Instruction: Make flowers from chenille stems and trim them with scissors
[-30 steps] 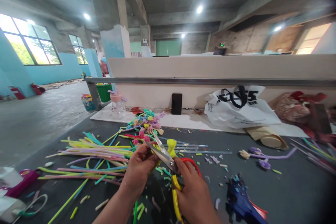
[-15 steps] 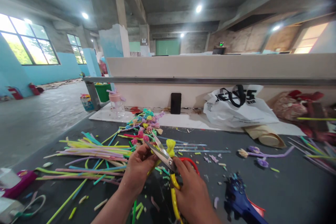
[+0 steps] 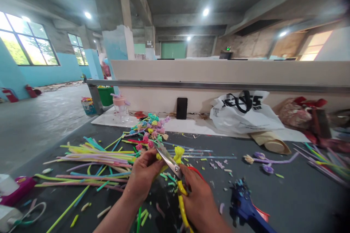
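Note:
My right hand (image 3: pixel 198 193) is wrapped round the handles of scissors (image 3: pixel 171 162), which have yellow and red grips. The blades point up and left, nearly closed, with their tips by my left fingers. My left hand (image 3: pixel 144 171) pinches a small yellow piece, partly hidden by the fingers and blades. A yellow fuzzy flower (image 3: pixel 179 154) stands just behind the scissors, close to my right fingers. Beyond my hands lies a bunch of colourful fuzzy flowers (image 3: pixel 153 127). Left of my left hand, many pastel fuzzy stems (image 3: pixel 101 154) are spread on the dark table (image 3: pixel 109 222).
A blue glue gun (image 3: pixel 248 207) and a purple flower stem (image 3: pixel 276 161) lie at the right. Behind are a phone (image 3: pixel 182 108), a white bag (image 3: pixel 243 116), a brown roll (image 3: pixel 273 143) and a plastic cup (image 3: pixel 120 107). Small offcuts are scattered about.
The scissor blades have closed from wide apart to nearly together. The view has turned slightly right, so objects at the right stand further left. Both hands keep their holds.

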`<state>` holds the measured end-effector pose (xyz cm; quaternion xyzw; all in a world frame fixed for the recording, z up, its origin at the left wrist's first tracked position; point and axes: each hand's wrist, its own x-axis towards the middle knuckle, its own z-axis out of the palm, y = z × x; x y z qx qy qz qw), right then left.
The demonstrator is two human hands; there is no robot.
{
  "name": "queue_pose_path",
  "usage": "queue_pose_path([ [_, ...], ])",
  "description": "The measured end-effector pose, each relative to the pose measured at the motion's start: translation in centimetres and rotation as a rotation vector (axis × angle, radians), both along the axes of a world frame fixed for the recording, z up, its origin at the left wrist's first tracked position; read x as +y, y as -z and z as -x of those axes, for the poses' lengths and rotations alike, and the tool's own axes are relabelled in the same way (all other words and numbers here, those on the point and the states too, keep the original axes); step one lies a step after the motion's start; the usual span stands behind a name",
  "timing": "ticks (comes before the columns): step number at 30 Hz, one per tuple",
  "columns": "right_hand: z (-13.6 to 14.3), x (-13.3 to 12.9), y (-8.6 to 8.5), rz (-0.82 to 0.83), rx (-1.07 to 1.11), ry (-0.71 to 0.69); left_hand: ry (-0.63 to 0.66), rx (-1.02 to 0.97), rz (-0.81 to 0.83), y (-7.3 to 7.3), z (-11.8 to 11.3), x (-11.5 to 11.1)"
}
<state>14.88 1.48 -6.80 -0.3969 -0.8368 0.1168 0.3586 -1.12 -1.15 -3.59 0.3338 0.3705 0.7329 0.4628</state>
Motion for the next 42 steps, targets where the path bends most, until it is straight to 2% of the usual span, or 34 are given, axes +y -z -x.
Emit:
queue_pose_path([
  [11, -0.1, -0.5, -1.8, 0.097, -0.130, 0.098, 0.025, 0.062, 0.008, -0.5, 0.4, 0.1],
  [23, -0.4, 0.0, -1.1, 0.064, -0.074, 0.027, 0.025, 0.112, 0.000, 0.1, 0.8, 0.3],
  [33, -0.4, 0.0, -0.9, -0.002, -0.083, 0.046, 0.033, 0.128, 0.007, -0.7, 0.4, -0.2],
  [42, -0.3, -0.2, -0.5, 0.011, -0.081, 0.035, 0.039, 0.056, 0.031, -0.6, 0.4, 0.0],
])
